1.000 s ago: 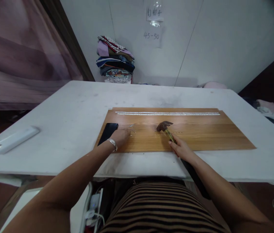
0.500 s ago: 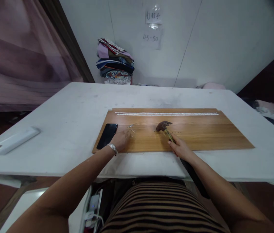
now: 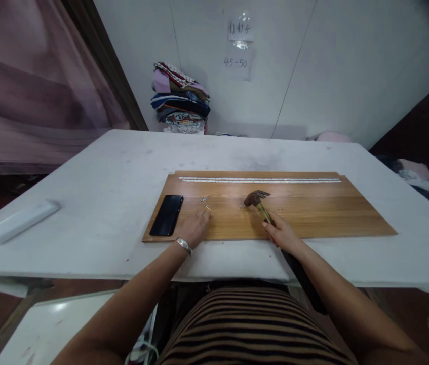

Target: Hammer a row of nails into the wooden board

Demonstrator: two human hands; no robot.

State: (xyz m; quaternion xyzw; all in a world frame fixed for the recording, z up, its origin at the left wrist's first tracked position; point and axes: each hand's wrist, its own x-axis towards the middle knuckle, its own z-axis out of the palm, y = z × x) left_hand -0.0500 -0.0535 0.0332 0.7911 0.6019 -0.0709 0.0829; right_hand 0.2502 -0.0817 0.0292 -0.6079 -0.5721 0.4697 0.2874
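Observation:
A long wooden board (image 3: pixel 313 213) lies on the white table (image 3: pixel 104 172). My right hand (image 3: pixel 282 234) is closed around the handle of a hammer (image 3: pixel 259 202) whose dark head rests on the board. My left hand (image 3: pixel 196 226), with a silver bracelet at the wrist, rests on the board's near edge with its fingers pinched together beside a few small nails (image 3: pixel 205 202); a nail tip seems to stick out of the fingers. A black phone (image 3: pixel 167 215) lies on the board's left end, just left of that hand. A white measuring strip (image 3: pixel 260 180) runs along the board's far edge.
A white elongated device (image 3: pixel 16 221) lies at the table's left edge. A stack of folded fabrics (image 3: pixel 180 99) stands against the wall behind the table. Paper notes (image 3: pixel 237 50) are stuck on the wall. Cloth items lie at the far right.
My left hand has drawn back from the loose nails toward the board's near edge, and fewer nails show on the wood. The right hand and hammer have stayed in place.

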